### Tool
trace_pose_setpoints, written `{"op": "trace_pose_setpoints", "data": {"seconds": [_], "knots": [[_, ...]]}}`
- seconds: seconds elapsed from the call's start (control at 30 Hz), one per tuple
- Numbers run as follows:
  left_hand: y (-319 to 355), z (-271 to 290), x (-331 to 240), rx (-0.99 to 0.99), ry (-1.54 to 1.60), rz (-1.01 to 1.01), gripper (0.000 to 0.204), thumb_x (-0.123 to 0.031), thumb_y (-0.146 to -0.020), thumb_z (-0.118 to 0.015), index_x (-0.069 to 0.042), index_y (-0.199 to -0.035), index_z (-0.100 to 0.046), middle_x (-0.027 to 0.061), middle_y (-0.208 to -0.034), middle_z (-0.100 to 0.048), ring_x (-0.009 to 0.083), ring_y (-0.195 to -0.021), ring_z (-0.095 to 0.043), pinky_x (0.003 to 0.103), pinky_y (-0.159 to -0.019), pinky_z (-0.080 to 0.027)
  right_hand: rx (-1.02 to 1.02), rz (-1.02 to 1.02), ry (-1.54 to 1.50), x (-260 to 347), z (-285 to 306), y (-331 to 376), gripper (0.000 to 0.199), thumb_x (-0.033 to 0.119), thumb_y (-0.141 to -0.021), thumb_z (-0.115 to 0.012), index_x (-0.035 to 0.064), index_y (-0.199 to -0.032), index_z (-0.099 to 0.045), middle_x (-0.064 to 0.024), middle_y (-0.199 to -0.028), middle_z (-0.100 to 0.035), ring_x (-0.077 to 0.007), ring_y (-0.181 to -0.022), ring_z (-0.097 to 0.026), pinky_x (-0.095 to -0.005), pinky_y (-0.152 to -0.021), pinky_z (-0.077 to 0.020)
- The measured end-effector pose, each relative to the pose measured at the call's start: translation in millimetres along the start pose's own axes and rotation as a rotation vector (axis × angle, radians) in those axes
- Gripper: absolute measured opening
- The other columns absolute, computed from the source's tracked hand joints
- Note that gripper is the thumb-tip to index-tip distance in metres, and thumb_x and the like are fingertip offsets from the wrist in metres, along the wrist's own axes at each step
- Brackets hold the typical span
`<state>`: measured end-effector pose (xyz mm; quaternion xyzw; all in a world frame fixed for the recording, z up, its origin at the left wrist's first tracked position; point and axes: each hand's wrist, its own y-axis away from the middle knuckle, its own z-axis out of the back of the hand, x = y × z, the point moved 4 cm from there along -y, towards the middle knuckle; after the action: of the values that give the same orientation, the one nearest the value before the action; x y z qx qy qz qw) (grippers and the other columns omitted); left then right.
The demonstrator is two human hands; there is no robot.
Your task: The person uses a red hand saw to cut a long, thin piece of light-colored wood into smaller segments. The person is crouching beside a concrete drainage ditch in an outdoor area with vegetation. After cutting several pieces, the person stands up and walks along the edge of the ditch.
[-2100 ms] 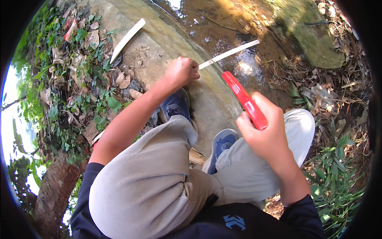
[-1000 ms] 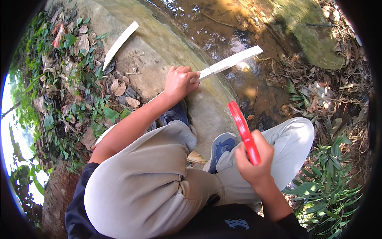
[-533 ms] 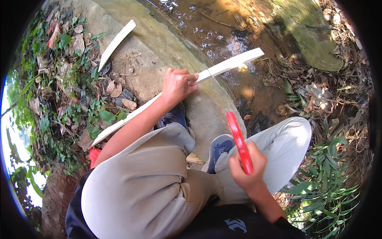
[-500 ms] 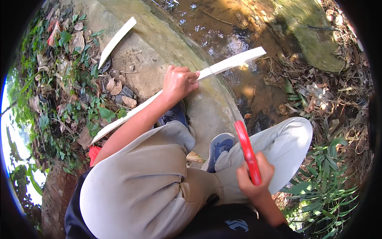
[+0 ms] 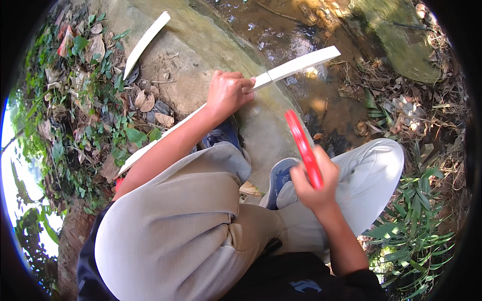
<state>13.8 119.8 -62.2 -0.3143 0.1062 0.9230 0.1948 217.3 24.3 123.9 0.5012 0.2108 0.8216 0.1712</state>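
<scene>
A long white strip (image 5: 306, 61), which looks like pale wood, runs across the stone ledge, its far right end jutting over shallow water. My left hand (image 5: 231, 93) is closed around it, pressing it near the ledge's edge. Just right of those fingers a thin dark line crosses the strip. My right hand (image 5: 317, 178) grips the red handle of a saw (image 5: 304, 148), held above my right shin. Its narrow blade barely shows, lying edge-on toward the dark line, so I cannot tell how deep it sits.
A shorter white piece (image 5: 145, 45) lies on the stone ledge (image 5: 201, 50) at the far left. Leaves and vines (image 5: 85, 115) cover the ground on the left. Muddy water (image 5: 301, 37) lies beyond the ledge, and green plants (image 5: 411, 226) grow at the right. My blue shoes (image 5: 281, 183) rest on the ledge.
My right hand and the saw's red handle have moved forward, toward the strip. The strip's far end sits slightly higher in the picture; my left hand still holds it.
</scene>
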Motion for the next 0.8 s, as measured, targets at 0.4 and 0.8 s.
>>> {"op": "trace_pose_setpoints", "data": {"seconds": [0.4,0.8], "knots": [[-2,-6,3,-0.012,0.058,0.03,0.014,-0.022,-0.07,-0.081,-0.018,-0.084,-0.079,0.001,-0.068,-0.062,0.0221,-0.069,-0.062,0.037,-0.069,-0.04,-0.06,-0.049,0.033,-4,-20,-15,0.022,0.0,-0.074,-0.068,0.0055,-0.072,-0.047,-0.0045,-0.054,-0.052,-0.0086,-0.049,-0.056,-0.0277,-0.049,-0.0455],[5,2,3,-0.018,0.054,0.08,0.014,-0.023,-0.07,-0.082,-0.017,-0.083,-0.08,0.001,-0.068,-0.063,0.0218,-0.068,-0.062,0.036,-0.069,-0.041,-0.054,-0.077,-0.004,2,9,14,0.026,-0.001,-0.073,-0.07,0.0062,-0.069,-0.046,-0.0047,-0.056,-0.054,-0.0075,-0.05,-0.056,-0.0261,-0.05,-0.0459]]}}
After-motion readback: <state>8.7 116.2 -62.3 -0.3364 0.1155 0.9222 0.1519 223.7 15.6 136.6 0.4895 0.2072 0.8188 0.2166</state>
